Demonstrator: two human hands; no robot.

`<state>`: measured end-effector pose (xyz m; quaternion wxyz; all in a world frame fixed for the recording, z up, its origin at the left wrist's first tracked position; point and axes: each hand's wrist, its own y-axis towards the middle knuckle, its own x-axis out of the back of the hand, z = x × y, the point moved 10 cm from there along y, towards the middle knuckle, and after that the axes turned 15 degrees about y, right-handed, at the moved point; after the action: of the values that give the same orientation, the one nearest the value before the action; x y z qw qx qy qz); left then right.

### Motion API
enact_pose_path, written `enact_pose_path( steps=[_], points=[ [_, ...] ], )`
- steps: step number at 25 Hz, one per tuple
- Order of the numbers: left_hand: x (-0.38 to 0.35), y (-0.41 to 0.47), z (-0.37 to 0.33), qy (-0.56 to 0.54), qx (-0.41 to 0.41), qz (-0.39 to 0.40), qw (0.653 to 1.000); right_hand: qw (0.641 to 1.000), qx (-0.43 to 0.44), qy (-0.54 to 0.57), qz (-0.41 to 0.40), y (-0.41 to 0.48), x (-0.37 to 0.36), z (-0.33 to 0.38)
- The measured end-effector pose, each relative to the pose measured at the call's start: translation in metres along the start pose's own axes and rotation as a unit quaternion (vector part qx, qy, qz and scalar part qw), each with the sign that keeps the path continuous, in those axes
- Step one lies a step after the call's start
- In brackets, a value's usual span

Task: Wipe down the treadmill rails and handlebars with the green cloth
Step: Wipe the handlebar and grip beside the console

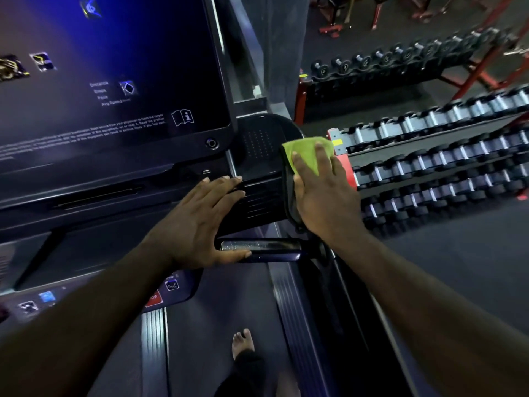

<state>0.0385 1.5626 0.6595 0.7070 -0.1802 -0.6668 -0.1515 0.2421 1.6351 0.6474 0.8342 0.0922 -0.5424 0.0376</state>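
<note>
My right hand [323, 193] lies flat with straight fingers on the green cloth [303, 151], pressing it against the right edge of the treadmill's black console housing [257, 150]. The cloth's dark underside hangs down below my palm. My left hand [197, 222] rests open on the console's lower front, its thumb touching the short dark handlebar grip [272, 249] with a shiny sensor plate. The right side rail [297, 319] runs down beside the belt [217, 316].
The large console screen [114, 81] fills the upper left. A red stop button [153, 298] sits on the control strip. Red racks with several dumbbells [443, 167] stand close on the right. My bare foot [243, 342] stands on the belt.
</note>
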Motion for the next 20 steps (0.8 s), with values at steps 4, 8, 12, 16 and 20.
enact_pose_path(
  steps=[4, 8, 12, 16, 20],
  points=[
    [-0.002, 0.000, 0.001, -0.008, -0.001, -0.002, 1.000, 1.000, -0.008, -0.016, 0.001, 0.026, -0.005, 0.001],
    [-0.007, 0.002, 0.002, -0.001, -0.009, -0.004, 1.000, 1.000, -0.004, -0.009, -0.006, 0.100, -0.019, 0.014],
    [-0.007, 0.001, 0.003, -0.005, -0.004, -0.002, 1.000, 0.995, -0.050, 0.080, 0.041, 0.158, -0.021, 0.002],
    [-0.005, 0.001, 0.000, -0.007, -0.005, -0.012, 1.000, 0.972, -0.155, 0.160, 0.072, 0.157, -0.026, -0.038],
    [-0.005, 0.001, 0.002, -0.011, -0.003, -0.019, 1.000, 0.978, -0.149, 0.112, 0.091, 0.111, -0.035, -0.066]
  ],
)
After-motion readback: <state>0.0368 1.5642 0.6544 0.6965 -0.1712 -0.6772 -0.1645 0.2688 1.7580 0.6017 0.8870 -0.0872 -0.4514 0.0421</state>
